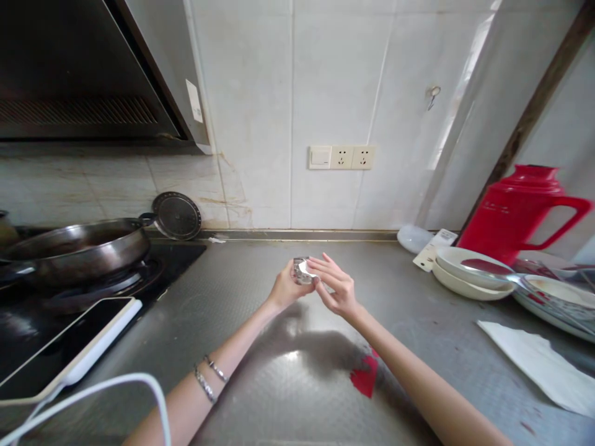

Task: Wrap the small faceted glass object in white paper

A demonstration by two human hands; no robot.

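Observation:
My left hand [282, 288] is wrapped round a small see-through glass [297, 272] held above the middle of the steel counter. My right hand [337, 288] reaches over from the right, its fingers pressed together against the glass. Beneath those fingertips shows a crumpled white piece [304, 267] that looks like tissue. The fingers hide part of the glass, so its full shape and inside cannot be made out.
On the left, a steel pan [83, 251] sits on the black stove, with a white-edged phone [69, 347] and cable in front. To the right stand a red thermos jug [511, 210], stacked white bowls [469, 282] and a white napkin [539, 365]. A red scrap [365, 375] lies near my right forearm.

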